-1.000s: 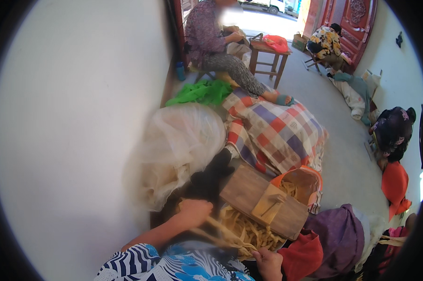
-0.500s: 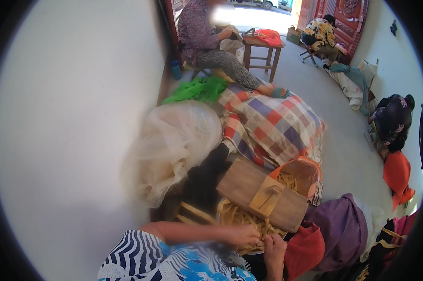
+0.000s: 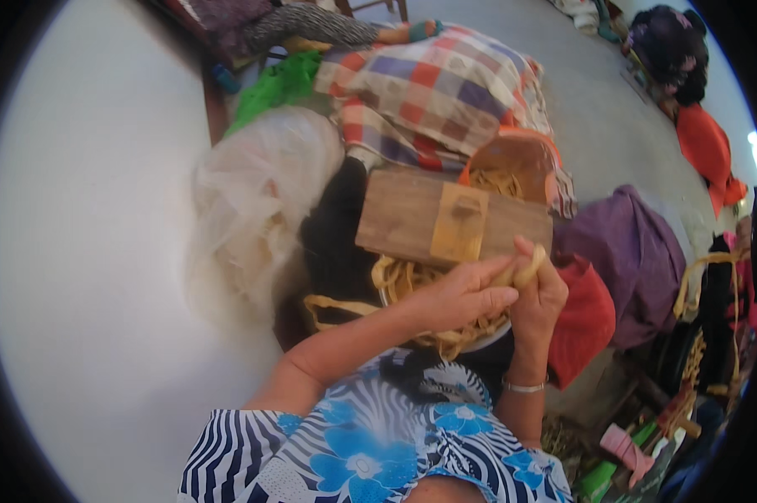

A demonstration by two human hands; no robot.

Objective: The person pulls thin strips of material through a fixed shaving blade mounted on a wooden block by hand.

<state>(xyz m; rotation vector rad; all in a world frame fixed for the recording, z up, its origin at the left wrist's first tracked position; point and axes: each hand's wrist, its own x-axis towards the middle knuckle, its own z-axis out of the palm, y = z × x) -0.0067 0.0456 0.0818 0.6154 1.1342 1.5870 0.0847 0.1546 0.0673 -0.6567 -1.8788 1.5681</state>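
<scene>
My left hand (image 3: 470,293) and my right hand (image 3: 542,293) meet in front of me, just past the near edge of a wooden board. Their fingers are closed on a pale tan strip (image 3: 527,272), which curls up in a loop by the right fingers. Below the hands, a white-rimmed bowl (image 3: 489,338) holds a tangle of tan strips (image 3: 399,281). The brown wooden board (image 3: 399,214) lies over the bowl's far side, with a yellowish block (image 3: 458,222) across its middle. What the strips are made of, I cannot tell.
An orange tub (image 3: 512,147) with more strips stands behind the board. Left are a translucent plastic bag (image 3: 265,184) and a green bag (image 3: 282,88); beyond, a checked cloth bundle (image 3: 437,84). Purple cloth (image 3: 625,260) and red cloth (image 3: 578,310) lie right. Other people sit farther off.
The view has tilted down, so the far doorway is gone. Both hands have risen from the strips in the bowl to the board's edge, with a looped strip now showing between them.
</scene>
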